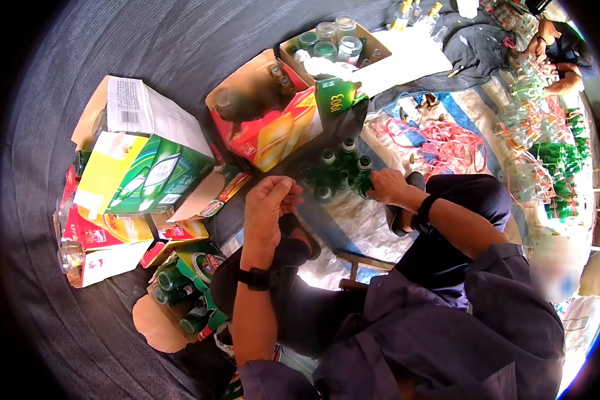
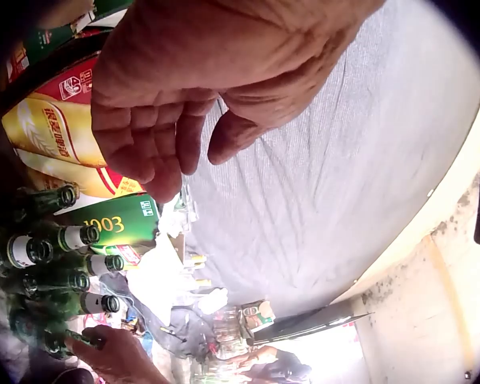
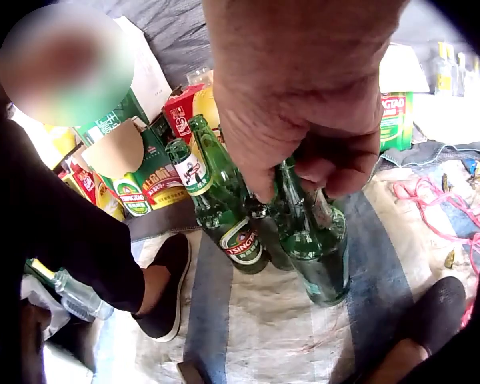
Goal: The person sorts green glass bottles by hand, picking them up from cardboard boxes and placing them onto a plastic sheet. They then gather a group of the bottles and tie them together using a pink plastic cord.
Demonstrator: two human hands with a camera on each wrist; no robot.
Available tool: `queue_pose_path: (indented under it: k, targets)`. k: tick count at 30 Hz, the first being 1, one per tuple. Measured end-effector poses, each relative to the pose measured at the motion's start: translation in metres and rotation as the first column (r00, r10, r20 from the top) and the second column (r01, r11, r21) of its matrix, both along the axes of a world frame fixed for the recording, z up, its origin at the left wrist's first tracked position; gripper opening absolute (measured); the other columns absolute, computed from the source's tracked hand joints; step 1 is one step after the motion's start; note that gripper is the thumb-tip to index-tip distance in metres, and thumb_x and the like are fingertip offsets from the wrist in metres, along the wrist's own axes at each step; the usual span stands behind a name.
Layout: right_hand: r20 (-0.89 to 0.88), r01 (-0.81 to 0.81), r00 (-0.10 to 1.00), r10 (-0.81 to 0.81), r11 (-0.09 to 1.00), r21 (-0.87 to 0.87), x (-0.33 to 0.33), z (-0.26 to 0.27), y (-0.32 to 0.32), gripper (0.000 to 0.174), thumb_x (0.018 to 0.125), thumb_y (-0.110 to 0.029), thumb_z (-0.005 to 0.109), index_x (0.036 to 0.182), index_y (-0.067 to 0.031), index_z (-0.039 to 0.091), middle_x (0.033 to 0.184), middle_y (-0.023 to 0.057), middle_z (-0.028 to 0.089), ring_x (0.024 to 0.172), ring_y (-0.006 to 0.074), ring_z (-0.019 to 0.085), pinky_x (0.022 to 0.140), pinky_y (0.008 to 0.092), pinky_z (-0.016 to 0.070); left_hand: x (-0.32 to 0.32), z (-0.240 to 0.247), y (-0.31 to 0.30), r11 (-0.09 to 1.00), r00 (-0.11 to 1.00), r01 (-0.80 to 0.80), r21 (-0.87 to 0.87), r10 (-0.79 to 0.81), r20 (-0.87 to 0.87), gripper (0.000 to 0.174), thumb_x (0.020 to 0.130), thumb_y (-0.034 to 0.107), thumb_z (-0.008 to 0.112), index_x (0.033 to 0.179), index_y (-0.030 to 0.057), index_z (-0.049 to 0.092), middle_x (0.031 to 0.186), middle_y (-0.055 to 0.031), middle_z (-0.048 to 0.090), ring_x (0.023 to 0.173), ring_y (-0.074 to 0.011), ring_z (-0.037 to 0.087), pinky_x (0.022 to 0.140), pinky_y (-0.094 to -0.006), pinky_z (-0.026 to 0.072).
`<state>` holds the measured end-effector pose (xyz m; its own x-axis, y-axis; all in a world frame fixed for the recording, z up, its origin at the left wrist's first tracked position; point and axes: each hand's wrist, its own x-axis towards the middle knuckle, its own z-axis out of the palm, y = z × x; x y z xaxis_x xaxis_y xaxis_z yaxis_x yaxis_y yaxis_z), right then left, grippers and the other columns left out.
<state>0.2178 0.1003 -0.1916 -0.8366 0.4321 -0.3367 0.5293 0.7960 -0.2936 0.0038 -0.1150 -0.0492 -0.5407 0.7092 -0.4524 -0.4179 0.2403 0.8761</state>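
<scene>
Several green beer bottles stand upright in a cluster on the striped sheet between the person's feet. At the near right of the cluster, the right hand grips one green beer bottle by its neck, fingers curled round it. Close beside that bottle stands another with a Tsingtao label. The left hand hovers left of the cluster, holding nothing. In the left wrist view its fingers hang loosely bent, with the thumb apart from them.
A red and yellow carton with brown bottles and a box of glass jars stand beyond the bottles. Green cartons are stacked left. Pink string lies tangled at right, near tied bottles and another person's hands.
</scene>
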Motion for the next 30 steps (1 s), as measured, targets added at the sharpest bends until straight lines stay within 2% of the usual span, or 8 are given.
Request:
queue_pose_path:
  k: [9,15,17,18,20,22,28,30]
  targets:
    - [-0.025,-0.009,1.0,0.01,0.999,0.032,0.004,-0.003,0.004,0.03,0.079,-0.03,0.067,0.073,-0.0004,0.066,0.074,0.0241,0.065,0.076,0.0431,0.066,0.068,0.0508,0.0521,0.002,0.001,0.0,1.0,1.0,0.007,0.008,-0.007,0.009,0.018,0.096,0.02,0.06,0.101,0.0023,0.063,0.09,-0.0087,0.07,0.073,-0.0159,0.067,0.066,-0.0266,0.0507]
    - [0.019,-0.1,0.995,0.099,0.993,0.06,0.003,-0.002,0.003,0.031,0.079,-0.032,0.068,0.074,-0.0015,0.067,0.074,0.0231,0.066,0.075,0.043,0.066,0.068,0.0512,0.0524,0.001,-0.001,0.001,1.0,1.0,0.013,-0.009,-0.013,-0.026,0.021,0.095,0.022,0.061,0.1,0.0024,0.064,0.09,-0.0081,0.07,0.074,-0.0157,0.066,0.067,-0.0269,0.0504]
    - [0.1,-0.065,0.993,0.054,0.993,0.103,0.006,-0.019,0.01,0.031,0.078,-0.031,0.067,0.074,-0.0007,0.068,0.074,0.023,0.066,0.075,0.042,0.067,0.067,0.0517,0.0527,0.002,-0.004,0.003,1.0,0.998,0.021,-0.002,-0.021,-0.063,0.022,0.095,0.024,0.061,0.1,0.0027,0.064,0.09,-0.0077,0.07,0.074,-0.0152,0.066,0.067,-0.0268,0.0502]
    - [0.115,-0.041,0.993,0.034,0.998,0.056,0.0,0.002,0.006,0.031,0.078,-0.031,0.066,0.074,0.0001,0.068,0.076,0.0231,0.067,0.075,0.0416,0.067,0.067,0.0527,0.0527,0.001,-0.006,0.0,0.999,0.995,0.044,0.0,-0.044,-0.091,0.023,0.094,0.025,0.062,0.1,0.0031,0.065,0.089,-0.0073,0.07,0.073,-0.0148,0.065,0.067,-0.0267,0.05]
    - [0.015,-0.053,0.998,0.053,0.997,0.048,0.004,-0.013,0.009,0.032,0.077,-0.029,0.066,0.075,0.0025,0.066,0.077,0.0248,0.066,0.078,0.0441,0.066,0.069,0.0533,0.0518,0.0,-0.011,0.0,0.997,0.995,0.065,0.043,-0.062,-0.083,0.024,0.093,0.027,0.064,0.099,0.004,0.065,0.087,-0.0063,0.07,0.073,-0.0136,0.065,0.066,-0.0264,0.0493]
    - [-0.039,-0.012,0.999,0.019,0.987,0.159,0.01,-0.025,0.005,0.027,0.076,-0.027,0.068,0.078,0.0,0.066,0.078,0.0228,0.066,0.078,0.0423,0.066,0.069,0.0524,0.0529,0.002,-0.007,0.001,0.998,0.999,0.043,0.04,-0.042,-0.032,0.023,0.092,0.027,0.064,0.098,0.004,0.065,0.086,-0.0059,0.07,0.072,-0.0134,0.065,0.065,-0.0261,0.0483]
    - [-0.091,-0.037,0.995,0.049,0.99,0.136,0.008,-0.003,0.01,0.041,0.07,-0.035,0.071,0.085,0.0025,0.062,0.078,0.0264,0.065,0.078,0.0441,0.064,0.072,0.0524,0.0507,-0.002,0.011,-0.008,0.999,0.999,-0.001,0.04,0.003,-0.051,0.02,0.092,0.022,0.064,0.099,0.0036,0.065,0.088,-0.0063,0.07,0.073,-0.0135,0.065,0.063,-0.0261,0.0474]
    - [0.007,-0.002,1.0,0.001,0.994,0.107,0.004,0.015,0.01,0.05,0.066,-0.038,0.074,0.09,0.0031,0.062,0.08,0.0263,0.066,0.08,0.0431,0.065,0.074,0.0513,0.0511,-0.009,0.024,-0.022,0.992,0.996,-0.061,0.111,0.068,-0.056,0.021,0.092,0.021,0.063,0.101,0.0027,0.065,0.089,-0.007,0.07,0.074,-0.0137,0.066,0.064,-0.0265,0.048]
